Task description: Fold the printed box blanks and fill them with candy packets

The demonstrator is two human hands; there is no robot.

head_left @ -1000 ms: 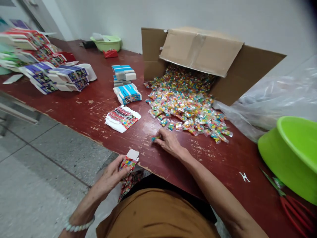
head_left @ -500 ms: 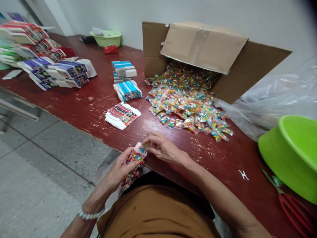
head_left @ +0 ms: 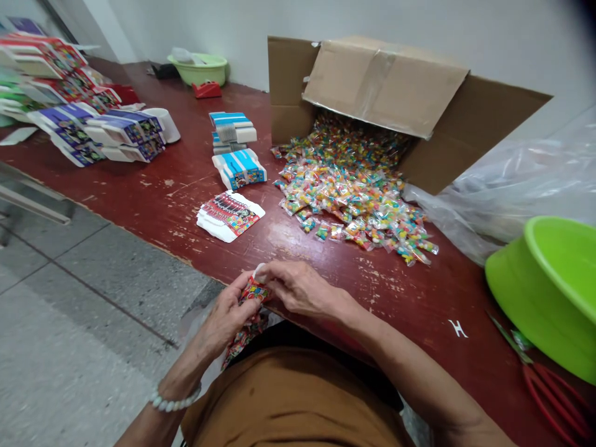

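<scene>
My left hand (head_left: 226,320) is wrapped round a small red printed candy box (head_left: 256,291), holding it tilted at the table's front edge. Closed over the box's white top end is my right hand (head_left: 302,290), its fingertips pinching at the flap. Whether a candy packet is still between those fingers is hidden. Below the left hand, in front of my body, more red printed packaging (head_left: 238,343) shows in part. Flat red-and-white cartons (head_left: 230,215) lie fanned on the table beyond my hands. A heap of small clear candy packets (head_left: 344,192) spreads beside them.
The heap spills from a tipped cardboard box (head_left: 386,87). Blue carton bundles (head_left: 239,169) and purple ones (head_left: 125,133) stand on the red table (head_left: 186,186). At right are a green basin (head_left: 535,273), red-handled scissors (head_left: 554,391) and plastic sheeting (head_left: 521,167).
My right hand has moved onto the box's top end and bent over its white flap. The colourful candy packet it held at the opening has gone out of sight.
</scene>
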